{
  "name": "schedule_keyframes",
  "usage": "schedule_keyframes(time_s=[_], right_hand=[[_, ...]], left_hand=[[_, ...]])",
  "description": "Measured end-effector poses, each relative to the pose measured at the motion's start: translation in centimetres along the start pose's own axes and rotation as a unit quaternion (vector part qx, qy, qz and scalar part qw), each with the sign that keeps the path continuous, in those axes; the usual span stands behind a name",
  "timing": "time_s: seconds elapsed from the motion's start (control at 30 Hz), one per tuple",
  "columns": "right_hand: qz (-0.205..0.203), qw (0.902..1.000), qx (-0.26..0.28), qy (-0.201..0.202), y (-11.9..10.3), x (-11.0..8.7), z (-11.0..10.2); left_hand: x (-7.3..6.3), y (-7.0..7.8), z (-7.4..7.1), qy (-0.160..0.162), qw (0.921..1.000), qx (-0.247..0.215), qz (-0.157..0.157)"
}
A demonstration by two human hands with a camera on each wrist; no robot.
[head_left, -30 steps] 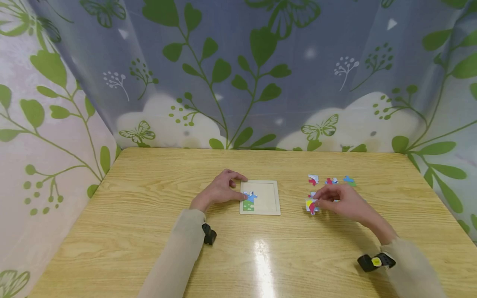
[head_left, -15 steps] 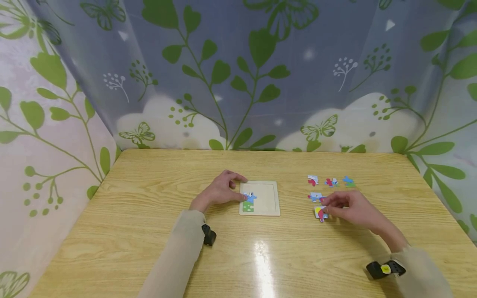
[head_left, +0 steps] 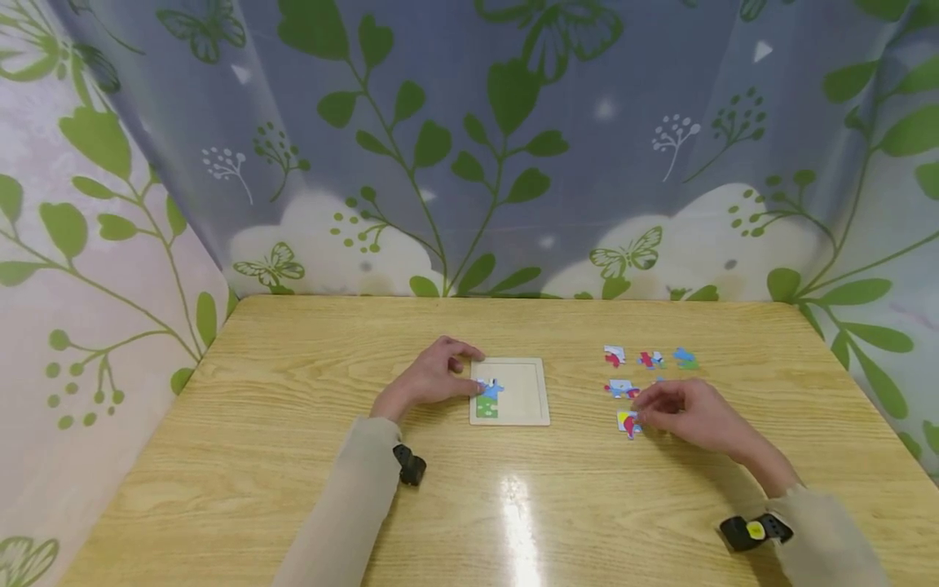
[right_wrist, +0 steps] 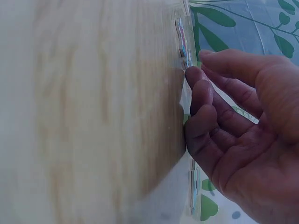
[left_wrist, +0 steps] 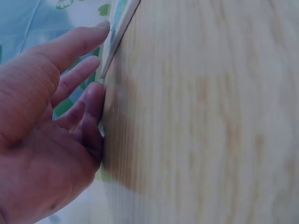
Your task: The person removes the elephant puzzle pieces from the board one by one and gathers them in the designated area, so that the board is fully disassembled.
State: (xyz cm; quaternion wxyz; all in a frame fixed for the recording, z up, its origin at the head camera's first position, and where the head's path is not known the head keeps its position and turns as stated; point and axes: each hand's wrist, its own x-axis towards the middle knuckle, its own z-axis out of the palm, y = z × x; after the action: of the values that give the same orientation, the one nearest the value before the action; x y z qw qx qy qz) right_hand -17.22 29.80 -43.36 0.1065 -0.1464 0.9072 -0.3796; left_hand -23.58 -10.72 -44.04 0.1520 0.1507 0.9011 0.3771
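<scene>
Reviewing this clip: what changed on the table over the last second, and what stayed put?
The right hand drew the yellow-and-red puzzle piece a little toward the person and to the right, uncovering the blue piece behind it; its fingertips touch the piece, no clear grip. The left hand stayed on the puzzle tray's left edge; tray and back-row pieces did not move.

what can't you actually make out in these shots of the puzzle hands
- Head view: the pictures on the loose puzzle pieces are too small to read.
- Head view: the right hand covers whatever lies under it, so whether it pinches the yellow and red piece or only touches it is unclear.
- Left wrist view: the puzzle tray shows only as an edge, cut off at the top, beside the left hand.
- Right wrist view: the table is blurred.
</scene>
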Motion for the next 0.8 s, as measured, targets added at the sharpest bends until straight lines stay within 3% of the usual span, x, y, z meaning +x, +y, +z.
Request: schedule_keyframes(time_s=[0.33, 0.57, 0.8], right_hand=[[-0.011, 0.9993, -0.031, 0.019, -0.6, -0.1, 0.0], [-0.039, 0.9983, -0.035, 0.028, -2.5, 0.8, 1.2], [-0.060, 0.9981, -0.012, 0.011, -4.6, 3.0, 3.0]], left_hand=[[-2.3, 0.6, 0.0, 0.039, 0.9988, 0.025, 0.015], [-3.8, 1.3, 1.0, 0.047, 0.9986, 0.024, -0.010], [-4.1, 1.9, 1.9, 0.059, 0.9964, 0.051, -0.033]])
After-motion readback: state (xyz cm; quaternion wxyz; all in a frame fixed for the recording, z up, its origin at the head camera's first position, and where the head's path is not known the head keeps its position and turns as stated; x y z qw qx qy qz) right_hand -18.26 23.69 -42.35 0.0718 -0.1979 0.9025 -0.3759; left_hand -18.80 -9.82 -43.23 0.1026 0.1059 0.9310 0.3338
